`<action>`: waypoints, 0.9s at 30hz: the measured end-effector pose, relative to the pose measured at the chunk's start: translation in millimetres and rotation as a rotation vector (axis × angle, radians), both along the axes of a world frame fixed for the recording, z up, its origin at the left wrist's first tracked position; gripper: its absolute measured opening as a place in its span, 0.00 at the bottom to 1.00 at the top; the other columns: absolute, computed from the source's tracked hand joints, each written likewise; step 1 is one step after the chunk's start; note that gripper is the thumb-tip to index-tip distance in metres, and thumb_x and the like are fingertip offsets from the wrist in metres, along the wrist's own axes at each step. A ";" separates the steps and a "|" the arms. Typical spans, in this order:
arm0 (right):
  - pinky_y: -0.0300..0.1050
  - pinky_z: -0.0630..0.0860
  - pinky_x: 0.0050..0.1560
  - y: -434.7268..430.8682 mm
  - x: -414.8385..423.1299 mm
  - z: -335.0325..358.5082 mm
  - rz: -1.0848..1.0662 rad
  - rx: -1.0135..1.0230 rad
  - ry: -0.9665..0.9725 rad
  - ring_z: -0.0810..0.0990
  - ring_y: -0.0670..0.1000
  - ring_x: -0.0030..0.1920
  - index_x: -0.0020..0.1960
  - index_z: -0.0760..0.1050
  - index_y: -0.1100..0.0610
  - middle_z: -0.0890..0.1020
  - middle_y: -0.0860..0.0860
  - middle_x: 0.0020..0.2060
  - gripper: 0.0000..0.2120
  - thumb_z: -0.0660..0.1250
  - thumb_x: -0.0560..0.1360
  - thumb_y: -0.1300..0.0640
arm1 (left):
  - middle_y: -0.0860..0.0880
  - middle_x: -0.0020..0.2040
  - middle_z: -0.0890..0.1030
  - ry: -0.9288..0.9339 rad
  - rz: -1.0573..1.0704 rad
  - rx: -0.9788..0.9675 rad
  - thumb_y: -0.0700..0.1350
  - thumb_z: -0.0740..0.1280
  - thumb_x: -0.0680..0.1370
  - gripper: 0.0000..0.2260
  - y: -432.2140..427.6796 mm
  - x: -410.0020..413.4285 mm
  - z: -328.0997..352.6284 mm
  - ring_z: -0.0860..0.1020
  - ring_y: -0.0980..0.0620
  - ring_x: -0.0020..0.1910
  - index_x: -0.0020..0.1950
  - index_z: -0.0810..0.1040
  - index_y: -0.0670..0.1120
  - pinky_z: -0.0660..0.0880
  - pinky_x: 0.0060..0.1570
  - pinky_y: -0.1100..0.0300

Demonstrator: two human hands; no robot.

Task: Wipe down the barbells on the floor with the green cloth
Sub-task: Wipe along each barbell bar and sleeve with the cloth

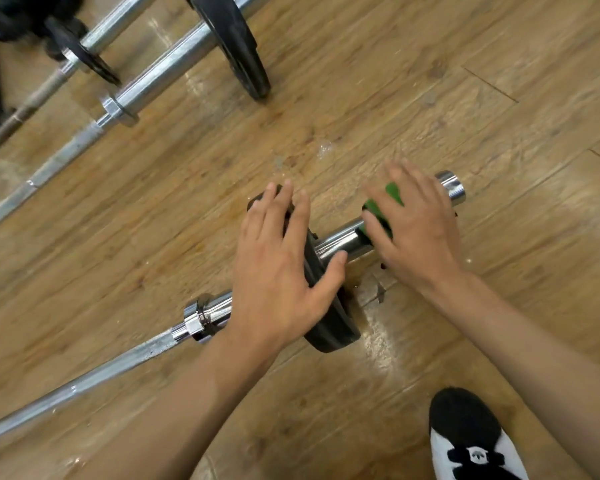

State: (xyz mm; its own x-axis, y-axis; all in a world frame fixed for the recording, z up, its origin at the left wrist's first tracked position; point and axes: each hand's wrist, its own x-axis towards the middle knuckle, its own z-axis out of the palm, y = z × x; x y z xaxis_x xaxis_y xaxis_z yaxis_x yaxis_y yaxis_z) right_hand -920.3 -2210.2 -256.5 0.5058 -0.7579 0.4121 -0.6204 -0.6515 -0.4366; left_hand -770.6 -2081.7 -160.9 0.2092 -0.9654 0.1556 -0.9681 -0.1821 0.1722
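- Right hand [416, 230] is down flat, fingers spread and fairly straight, pressing the green cloth [381, 206] onto the chrome sleeve [340, 237] of the nearest barbell [84, 379].
- The cloth sits under those fingers, with only a green patch peeking out between them.
- Left hand [274, 268] is splayed wide over the black plate [329, 327], fingers one side and thumb the other, apparently steadying it.
- Progress looks early: the wipe is working the short stretch between the two hands.
- The sleeve's end cap [450, 188] pokes out bare past the right fingertips.
- The long shaft running away behind the left wrist looks untouched, though the picture can't confirm that.
- Two more to go, by the look of it: a second barbell [160, 71] and a third barbell [115, 26] lie well beyond the left fingertips.
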 end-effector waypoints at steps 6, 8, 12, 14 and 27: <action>0.60 0.61 0.79 35.3 34.1 -19.3 0.244 -0.149 0.019 0.70 0.61 0.76 0.73 0.75 0.58 0.76 0.59 0.72 0.18 0.60 0.85 0.53 | 0.39 0.80 0.66 0.124 -0.009 0.013 0.60 0.60 0.79 0.32 -17.7 22.6 1.7 0.62 0.40 0.81 0.79 0.71 0.42 0.59 0.78 0.46; 0.59 0.60 0.78 9.0 19.9 -27.5 0.370 -0.298 0.096 0.70 0.60 0.76 0.74 0.73 0.56 0.74 0.59 0.73 0.20 0.63 0.83 0.54 | 0.39 0.83 0.62 0.049 0.024 0.055 0.61 0.58 0.80 0.33 -20.9 26.5 5.1 0.58 0.41 0.83 0.80 0.69 0.43 0.57 0.79 0.45; 0.66 0.53 0.80 -32.7 -10.7 -27.4 -0.120 -0.067 -0.019 0.65 0.60 0.78 0.71 0.74 0.59 0.71 0.58 0.75 0.19 0.62 0.80 0.60 | 0.39 0.81 0.65 -0.034 0.065 0.022 0.62 0.59 0.79 0.36 -17.7 19.6 1.5 0.59 0.39 0.82 0.80 0.68 0.39 0.56 0.79 0.44; 0.66 0.52 0.80 -18.8 12.1 -21.6 -0.221 -0.032 -0.097 0.64 0.62 0.78 0.71 0.74 0.60 0.72 0.59 0.75 0.18 0.60 0.82 0.60 | 0.39 0.79 0.68 0.061 0.077 -0.019 0.60 0.61 0.79 0.34 -22.1 19.0 -3.0 0.62 0.39 0.81 0.79 0.70 0.40 0.59 0.78 0.41; 0.61 0.51 0.82 -17.3 63.7 -14.1 -0.041 -0.057 0.012 0.66 0.59 0.79 0.70 0.77 0.59 0.76 0.57 0.72 0.17 0.60 0.83 0.56 | 0.42 0.81 0.66 0.168 0.151 0.133 0.67 0.53 0.75 0.39 -60.3 55.5 13.9 0.63 0.44 0.79 0.81 0.67 0.46 0.57 0.78 0.51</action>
State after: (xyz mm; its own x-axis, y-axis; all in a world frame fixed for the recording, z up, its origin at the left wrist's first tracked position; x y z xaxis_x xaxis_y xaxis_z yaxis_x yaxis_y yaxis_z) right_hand -856.7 -2227.5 -270.6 0.4799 -0.7535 0.4494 -0.6518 -0.6491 -0.3922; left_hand -715.1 -2142.0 -147.0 0.3650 -0.9308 -0.0196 -0.8880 -0.3544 0.2931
